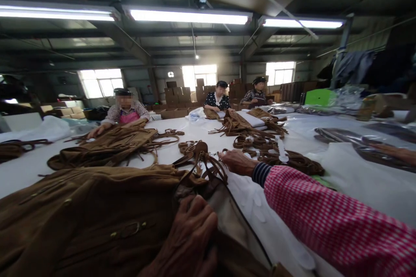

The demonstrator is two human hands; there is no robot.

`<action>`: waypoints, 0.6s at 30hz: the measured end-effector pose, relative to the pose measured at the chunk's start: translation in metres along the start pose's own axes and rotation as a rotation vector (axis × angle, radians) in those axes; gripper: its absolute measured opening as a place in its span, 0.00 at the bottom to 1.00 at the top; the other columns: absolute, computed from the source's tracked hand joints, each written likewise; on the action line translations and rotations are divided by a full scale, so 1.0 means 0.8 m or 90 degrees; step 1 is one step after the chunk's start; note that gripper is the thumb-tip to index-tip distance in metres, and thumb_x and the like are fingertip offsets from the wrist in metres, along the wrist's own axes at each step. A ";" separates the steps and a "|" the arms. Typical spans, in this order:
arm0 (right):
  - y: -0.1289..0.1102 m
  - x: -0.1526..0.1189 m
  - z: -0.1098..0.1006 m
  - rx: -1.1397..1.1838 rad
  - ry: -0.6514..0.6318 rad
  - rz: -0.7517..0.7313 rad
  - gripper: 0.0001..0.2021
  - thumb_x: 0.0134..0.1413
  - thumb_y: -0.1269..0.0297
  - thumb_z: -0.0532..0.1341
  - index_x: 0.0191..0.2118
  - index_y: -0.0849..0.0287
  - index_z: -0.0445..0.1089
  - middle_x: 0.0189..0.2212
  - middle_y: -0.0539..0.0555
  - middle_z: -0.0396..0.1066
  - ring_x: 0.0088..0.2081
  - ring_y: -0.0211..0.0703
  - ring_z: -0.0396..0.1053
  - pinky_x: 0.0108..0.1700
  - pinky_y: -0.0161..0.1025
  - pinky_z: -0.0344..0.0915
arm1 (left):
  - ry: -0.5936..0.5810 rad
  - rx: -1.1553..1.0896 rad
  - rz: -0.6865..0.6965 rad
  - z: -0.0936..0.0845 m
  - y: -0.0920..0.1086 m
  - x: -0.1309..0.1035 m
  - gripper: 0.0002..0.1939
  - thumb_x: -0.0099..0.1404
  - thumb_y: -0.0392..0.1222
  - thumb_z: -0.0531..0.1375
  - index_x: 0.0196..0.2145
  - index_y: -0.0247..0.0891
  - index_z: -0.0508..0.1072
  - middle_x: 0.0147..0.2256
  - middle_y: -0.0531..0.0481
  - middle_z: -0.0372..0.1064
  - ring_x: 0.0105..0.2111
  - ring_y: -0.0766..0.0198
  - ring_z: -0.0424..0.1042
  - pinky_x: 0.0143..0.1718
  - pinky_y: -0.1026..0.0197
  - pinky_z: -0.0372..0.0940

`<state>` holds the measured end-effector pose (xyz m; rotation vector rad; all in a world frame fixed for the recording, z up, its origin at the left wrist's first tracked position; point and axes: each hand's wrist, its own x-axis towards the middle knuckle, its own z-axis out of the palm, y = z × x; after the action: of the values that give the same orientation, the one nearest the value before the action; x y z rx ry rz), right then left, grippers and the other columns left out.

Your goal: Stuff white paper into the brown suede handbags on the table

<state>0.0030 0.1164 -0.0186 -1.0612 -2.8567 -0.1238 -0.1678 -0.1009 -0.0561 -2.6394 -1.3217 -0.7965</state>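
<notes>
A large brown canvas bag [107,207] with buckled straps lies across the near left of the table. My left hand [191,233] is closed on it near its opening, fingers curled over the cloth; the pale lining shows beside them. Farther forward, my right hand [238,162], in a pink checked sleeve, has its fingertips pinched at the brown leather straps [211,166] by the bag's top. The exact grip is small and dim. Just past that hand lie coiled brown straps [299,162] and a white plastic strip [282,151].
Another brown bag [107,145] lies before a person in a pink apron [128,114]. Two people sit at the far side, near more brown bags [238,123]. Plastic-wrapped items [344,138] and another person's hand [398,152] are on the right.
</notes>
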 end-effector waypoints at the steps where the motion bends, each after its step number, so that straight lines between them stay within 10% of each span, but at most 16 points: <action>1: 0.010 -0.016 -0.010 -0.013 0.002 0.019 0.16 0.60 0.75 0.56 0.53 0.67 0.70 0.42 0.68 0.77 0.45 0.54 0.75 0.40 0.38 0.63 | -0.006 -0.004 -0.005 -0.004 0.004 0.001 0.12 0.53 0.33 0.58 0.35 0.41 0.62 0.38 0.49 0.66 0.45 0.53 0.61 0.55 0.44 0.56; 8: 0.084 -0.134 -0.036 0.016 -0.082 0.143 0.02 0.48 0.75 0.62 0.29 0.62 0.71 0.29 0.59 0.73 0.29 0.45 0.70 0.28 0.37 0.53 | -0.059 -0.009 -0.026 -0.017 0.013 0.005 0.10 0.56 0.32 0.58 0.34 0.41 0.62 0.38 0.50 0.66 0.44 0.53 0.61 0.56 0.43 0.54; 18: 0.108 -0.216 -0.032 0.266 -0.073 0.173 0.05 0.51 0.70 0.57 0.29 0.59 0.69 0.21 0.49 0.71 0.23 0.37 0.66 0.27 0.33 0.56 | -0.101 0.012 -0.027 -0.020 0.010 0.012 0.08 0.57 0.32 0.58 0.34 0.40 0.62 0.39 0.49 0.66 0.45 0.53 0.61 0.55 0.44 0.54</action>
<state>0.1908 0.0671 -0.0087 -1.3695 -2.6193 0.5421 -0.1633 -0.1038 -0.0368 -2.7167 -1.4192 -0.5860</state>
